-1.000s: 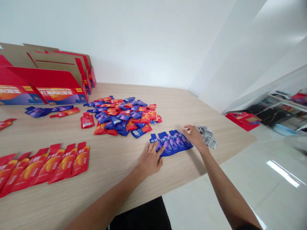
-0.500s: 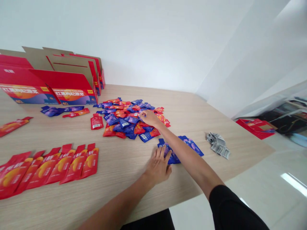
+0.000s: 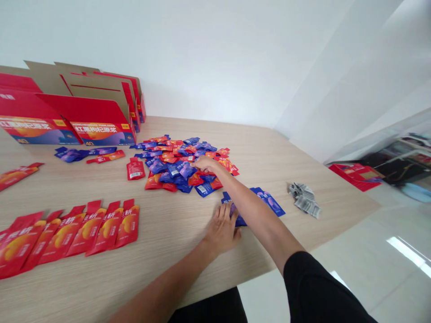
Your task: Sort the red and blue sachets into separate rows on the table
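A heap of blue and red sachets [image 3: 175, 161] lies in the middle of the wooden table [image 3: 175, 233]. My right hand [image 3: 204, 164] reaches into the heap's right side, fingers curled round a blue sachet [image 3: 187, 170]. My left hand [image 3: 222, 228] rests flat, fingers spread, on the left end of a fanned row of blue sachets [image 3: 266, 200] near the table's front edge. My right forearm crosses over that row and hides its middle.
A row of red sachets [image 3: 77, 231] lies at the front left. Open red cartons [image 3: 84, 119] stand at the back left, loose sachets [image 3: 87, 154] in front of them. A small pile of silver sachets [image 3: 305, 199] sits at the right. The table edge runs close to the right.
My right hand left the blue row, reached across to the heap and closed on a blue sachet. My left hand stayed on the row.
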The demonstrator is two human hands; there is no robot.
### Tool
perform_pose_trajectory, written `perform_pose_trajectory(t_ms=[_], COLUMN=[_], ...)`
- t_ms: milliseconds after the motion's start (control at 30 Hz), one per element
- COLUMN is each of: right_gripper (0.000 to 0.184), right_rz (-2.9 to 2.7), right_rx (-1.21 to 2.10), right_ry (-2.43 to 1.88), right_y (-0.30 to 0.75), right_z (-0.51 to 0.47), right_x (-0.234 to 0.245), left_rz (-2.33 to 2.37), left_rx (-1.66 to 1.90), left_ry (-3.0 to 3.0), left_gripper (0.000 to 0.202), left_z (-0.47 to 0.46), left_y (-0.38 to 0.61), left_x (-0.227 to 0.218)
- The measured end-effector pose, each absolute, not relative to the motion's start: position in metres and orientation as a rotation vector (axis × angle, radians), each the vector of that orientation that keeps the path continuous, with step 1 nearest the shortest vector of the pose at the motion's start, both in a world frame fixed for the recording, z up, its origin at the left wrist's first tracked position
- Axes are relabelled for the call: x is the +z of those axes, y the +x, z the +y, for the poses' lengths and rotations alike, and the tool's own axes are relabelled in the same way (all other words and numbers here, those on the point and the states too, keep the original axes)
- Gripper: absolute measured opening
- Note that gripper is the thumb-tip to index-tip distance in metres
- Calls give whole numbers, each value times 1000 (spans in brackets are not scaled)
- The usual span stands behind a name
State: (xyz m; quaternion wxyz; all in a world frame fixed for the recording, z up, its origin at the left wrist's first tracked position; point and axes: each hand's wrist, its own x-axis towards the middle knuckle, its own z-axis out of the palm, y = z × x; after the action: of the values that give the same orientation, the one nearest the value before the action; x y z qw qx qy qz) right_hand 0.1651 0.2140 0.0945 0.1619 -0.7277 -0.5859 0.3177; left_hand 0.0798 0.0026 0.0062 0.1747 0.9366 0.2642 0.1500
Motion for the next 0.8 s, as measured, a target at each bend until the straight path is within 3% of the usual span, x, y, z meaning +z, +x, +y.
perform_pose_trajectory(t_ms=[267,467,800], right_gripper=[34,32,26], right_rz=[-1624,-1516,-1580], right_rx=[692,575,391], right_ry=[-1896,-1931,-2284], right_y=[255,322,302], right_z=[127,26,-18], right_x=[110,85,44], left_rz=[866,890,867], left_rx=[427,461,523], left_ry=[2643,2639,2633], left_gripper=[75,75,80], left_z=[3,3,6], left_y=[80,81,79], left_x=[4,3,2])
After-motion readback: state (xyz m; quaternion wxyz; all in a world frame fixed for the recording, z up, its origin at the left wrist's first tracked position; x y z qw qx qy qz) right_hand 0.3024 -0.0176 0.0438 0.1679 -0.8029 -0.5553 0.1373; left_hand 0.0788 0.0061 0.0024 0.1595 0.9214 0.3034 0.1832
